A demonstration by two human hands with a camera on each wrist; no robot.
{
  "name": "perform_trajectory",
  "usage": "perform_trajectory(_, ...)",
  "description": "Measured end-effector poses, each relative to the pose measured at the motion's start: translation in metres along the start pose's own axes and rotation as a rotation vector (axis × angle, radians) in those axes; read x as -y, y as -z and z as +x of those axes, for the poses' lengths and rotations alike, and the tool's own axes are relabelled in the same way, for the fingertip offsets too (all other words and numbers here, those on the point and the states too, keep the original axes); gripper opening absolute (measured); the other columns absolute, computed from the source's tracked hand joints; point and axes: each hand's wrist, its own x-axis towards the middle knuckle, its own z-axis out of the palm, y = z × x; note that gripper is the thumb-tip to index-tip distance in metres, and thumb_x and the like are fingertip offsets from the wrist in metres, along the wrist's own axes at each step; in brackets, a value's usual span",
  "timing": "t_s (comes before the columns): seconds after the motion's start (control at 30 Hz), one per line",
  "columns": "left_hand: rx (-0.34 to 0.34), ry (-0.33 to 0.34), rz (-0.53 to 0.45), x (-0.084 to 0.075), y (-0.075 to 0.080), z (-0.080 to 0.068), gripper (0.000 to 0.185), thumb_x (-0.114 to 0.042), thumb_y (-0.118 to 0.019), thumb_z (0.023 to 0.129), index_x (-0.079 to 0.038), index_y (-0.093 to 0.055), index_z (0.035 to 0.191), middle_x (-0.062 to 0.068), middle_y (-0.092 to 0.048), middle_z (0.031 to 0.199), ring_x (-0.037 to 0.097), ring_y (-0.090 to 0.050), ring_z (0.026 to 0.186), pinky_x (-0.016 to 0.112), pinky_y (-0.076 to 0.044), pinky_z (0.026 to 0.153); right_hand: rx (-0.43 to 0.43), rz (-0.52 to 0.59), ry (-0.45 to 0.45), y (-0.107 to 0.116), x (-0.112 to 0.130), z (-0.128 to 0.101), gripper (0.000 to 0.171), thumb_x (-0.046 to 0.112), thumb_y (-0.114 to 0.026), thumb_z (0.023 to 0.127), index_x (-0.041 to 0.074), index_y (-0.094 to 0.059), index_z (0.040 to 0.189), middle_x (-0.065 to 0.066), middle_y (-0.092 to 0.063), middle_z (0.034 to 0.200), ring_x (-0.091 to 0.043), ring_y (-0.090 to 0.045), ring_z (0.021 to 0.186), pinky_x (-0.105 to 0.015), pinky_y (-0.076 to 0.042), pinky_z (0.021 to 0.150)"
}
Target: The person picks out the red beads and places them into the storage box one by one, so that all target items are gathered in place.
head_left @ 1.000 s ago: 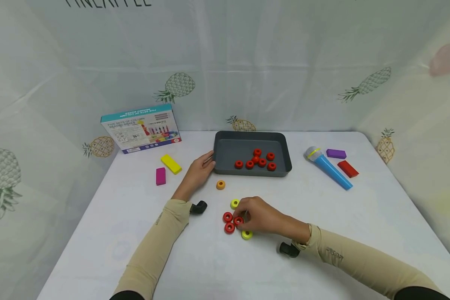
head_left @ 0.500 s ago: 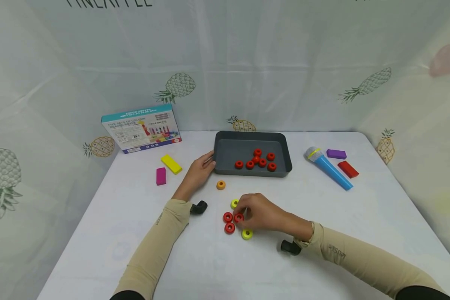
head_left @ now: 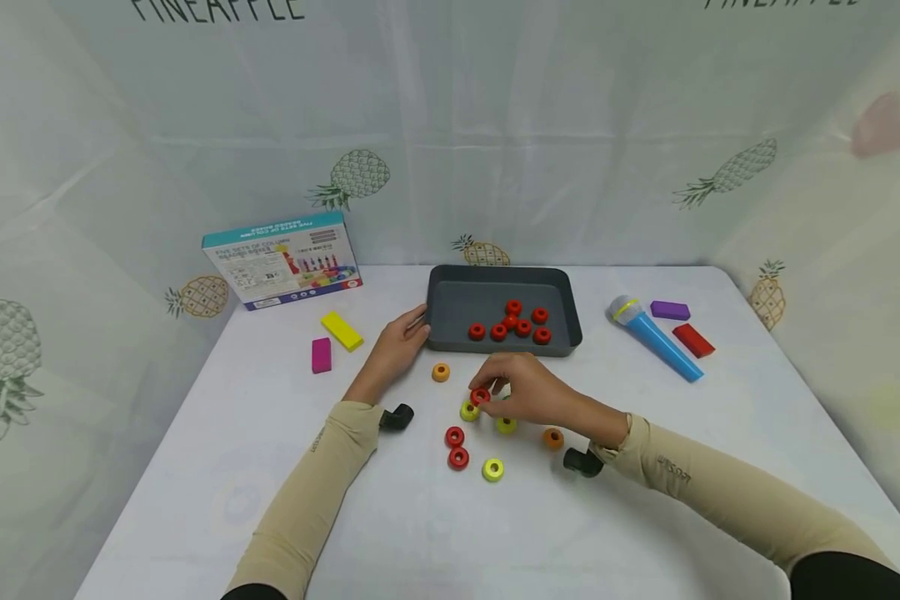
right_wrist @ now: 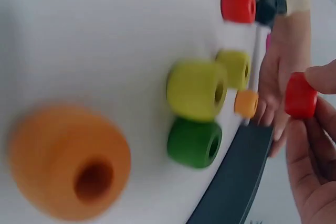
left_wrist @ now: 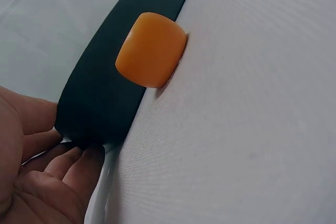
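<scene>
I pinch a red bead in my right hand, just off the table. The gray tray lies ahead of that hand, a little to the right, and near. My right hand is the closer one to its middle. My left hand rests with straight fingers against the tray's left wall. My right wrist view shows a green bead that my hand hides from above.
</scene>
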Motion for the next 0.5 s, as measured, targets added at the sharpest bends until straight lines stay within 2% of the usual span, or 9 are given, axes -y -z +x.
perform_trajectory(0.2,0.007,0.012,-0.004,0.001,0.001,0.0,0.054,-0.027,-0.054,0.106,-0.022,-0.038,0.158,0.003,-0.037,0.164,0.019,-0.047,0.145,0.038,-0.042,0.118,-0.043,0.004,-0.026,0.012,-0.013,0.012,0.023,0.01,-0.081,0.084,0.007,-0.078,0.106,0.0,-0.072,0.099,-0.013,-0.068,0.089,-0.039,-0.064,0.082)
perform_trajectory(0.37,0.007,0.008,-0.016,0.0,0.002,0.0,0.054,-0.026,-0.054,0.106,-0.021,-0.039,0.157,0.004,-0.038,0.163,0.019,-0.047,0.144,0.038,-0.042,0.118,-0.091,0.006,-0.036,0.025,-0.024,0.021,0.022,0.009,-0.081,0.084,0.009,-0.078,0.105,-0.001,-0.071,0.099,-0.013,-0.069,0.089,-0.034,-0.064,0.082)
perform_trajectory(0.5,0.007,0.004,-0.02,-0.001,0.003,-0.002,0.054,-0.025,-0.054,0.106,-0.02,-0.039,0.157,0.005,-0.038,0.163,0.019,-0.047,0.144,0.038,-0.042,0.118,-0.125,0.002,-0.039,0.037,-0.032,0.03,0.023,0.005,-0.081,0.084,0.004,-0.077,0.107,-0.006,-0.071,0.1,-0.016,-0.072,0.087,-0.036,-0.064,0.082)
